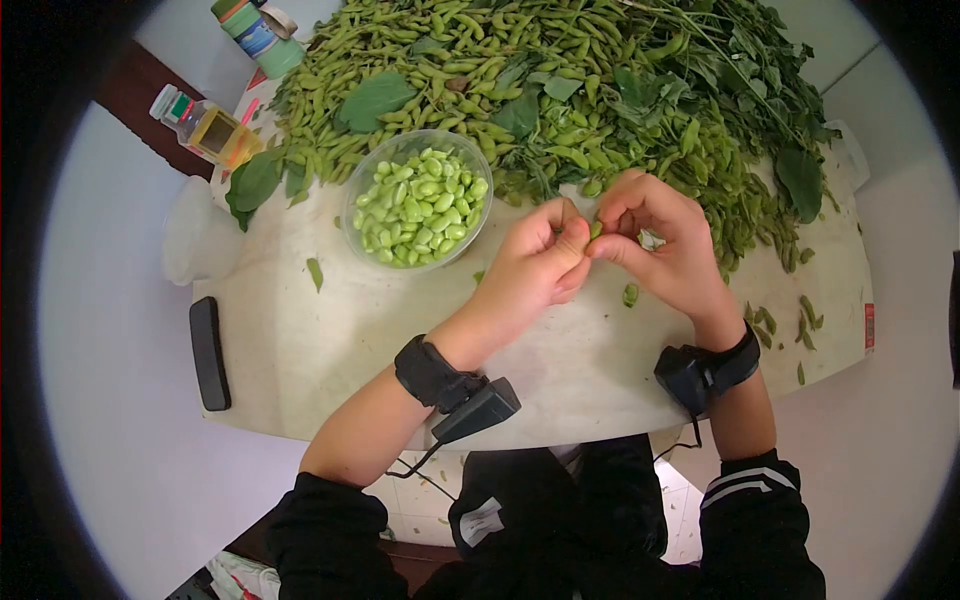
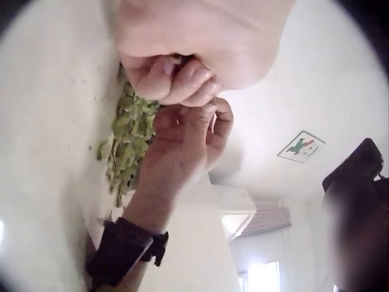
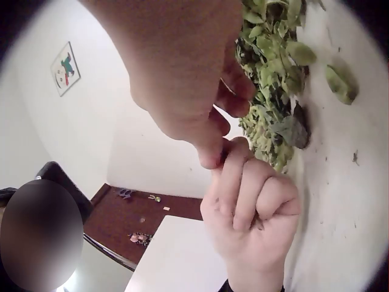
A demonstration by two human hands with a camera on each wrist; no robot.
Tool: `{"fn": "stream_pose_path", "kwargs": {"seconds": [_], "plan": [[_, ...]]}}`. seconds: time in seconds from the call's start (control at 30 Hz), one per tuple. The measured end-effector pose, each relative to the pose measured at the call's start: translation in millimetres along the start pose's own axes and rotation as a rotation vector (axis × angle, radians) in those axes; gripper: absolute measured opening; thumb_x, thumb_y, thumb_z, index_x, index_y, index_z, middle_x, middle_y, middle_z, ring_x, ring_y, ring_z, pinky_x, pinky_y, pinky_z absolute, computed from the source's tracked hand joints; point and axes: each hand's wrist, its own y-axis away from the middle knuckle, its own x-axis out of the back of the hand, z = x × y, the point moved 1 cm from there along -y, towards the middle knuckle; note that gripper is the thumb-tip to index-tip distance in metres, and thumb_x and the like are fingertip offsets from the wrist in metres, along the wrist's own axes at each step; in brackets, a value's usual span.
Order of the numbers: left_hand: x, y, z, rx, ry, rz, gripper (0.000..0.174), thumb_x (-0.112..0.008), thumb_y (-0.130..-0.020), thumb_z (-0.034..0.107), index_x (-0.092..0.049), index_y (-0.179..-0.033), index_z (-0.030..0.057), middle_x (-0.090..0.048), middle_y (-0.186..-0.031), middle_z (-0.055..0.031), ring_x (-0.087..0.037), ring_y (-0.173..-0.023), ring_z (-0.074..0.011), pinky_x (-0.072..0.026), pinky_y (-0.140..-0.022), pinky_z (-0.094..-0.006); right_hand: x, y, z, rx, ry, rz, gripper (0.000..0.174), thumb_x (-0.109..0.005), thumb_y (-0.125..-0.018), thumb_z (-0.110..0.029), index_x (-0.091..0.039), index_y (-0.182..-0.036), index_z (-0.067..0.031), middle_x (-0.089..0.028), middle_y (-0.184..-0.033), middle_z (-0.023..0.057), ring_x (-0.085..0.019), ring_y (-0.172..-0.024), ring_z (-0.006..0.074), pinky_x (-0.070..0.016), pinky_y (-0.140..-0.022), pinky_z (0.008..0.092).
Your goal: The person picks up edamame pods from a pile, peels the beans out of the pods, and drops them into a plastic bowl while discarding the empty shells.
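Note:
Both hands meet over the table, in front of a big heap of green soybean pods (image 1: 450,60). Between their fingertips a small green soybean pod (image 1: 596,229) shows, mostly covered by the fingers. The left hand (image 1: 540,260) pinches it with its thumb against curled fingers. From the other side the right hand (image 1: 668,240) pinches it between thumb and forefinger. In the right wrist view the right thumb tip presses at the left hand's curled forefinger. A clear plastic bowl (image 1: 351,190) of shelled green beans (image 1: 425,210) stands to the left of the hands.
One loose pod (image 1: 630,294) lies below the right hand; several more pods (image 1: 806,320) are scattered at the right. A black phone (image 1: 209,353) lies near the left table edge. A bottle (image 1: 215,132) and a green cup (image 1: 262,45) stand at the back left.

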Motion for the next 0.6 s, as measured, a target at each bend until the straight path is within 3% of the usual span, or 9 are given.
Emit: {"fn": "stream_pose_path", "kwargs": {"seconds": [0.1, 0.2, 0.6], "plan": [[-2.6, 0.4, 1.7, -0.059, -0.049, 0.055, 0.023, -0.039, -0.091, 0.031, -0.037, -0.079, 0.0120, -0.031, -0.051, 0.0049, -0.023, -0.041, -0.0034, -0.0173, -0.039, -0.0195, 0.7, -0.5, 0.9, 0.007, -0.054, 0.000, 0.018, -0.068, -0.070, -0.007, -0.052, -0.077, -0.0023, -0.050, -0.069, 0.0014, -0.046, -0.055, 0.0071, -0.0365, -0.047, 0.0199], [-0.9, 0.4, 2.9, -0.085, -0.057, 0.049, 0.022, -0.041, -0.092, 0.026, -0.037, -0.079, 0.0087, -0.034, -0.053, 0.0037, -0.027, -0.044, -0.0040, -0.0201, -0.040, -0.0193, 0.6, -1.0, 0.0, 0.023, -0.153, 0.022, 0.015, -0.066, -0.072, -0.006, -0.053, -0.077, -0.0029, -0.051, -0.069, 0.0005, -0.045, -0.054, 0.0059, -0.0353, -0.046, 0.0187], [0.4, 0.6, 0.7, -0.028, -0.051, 0.021, 0.021, -0.037, -0.092, 0.029, -0.038, -0.079, 0.0119, -0.032, -0.049, 0.0036, -0.022, -0.039, -0.0041, -0.0173, -0.038, -0.0198, 0.2, -1.9, -0.9, 0.123, 0.019, 0.005, 0.016, -0.066, -0.071, -0.004, -0.051, -0.078, -0.0025, -0.049, -0.074, 0.0022, -0.044, -0.054, 0.0065, -0.0338, -0.045, 0.0189]]}}
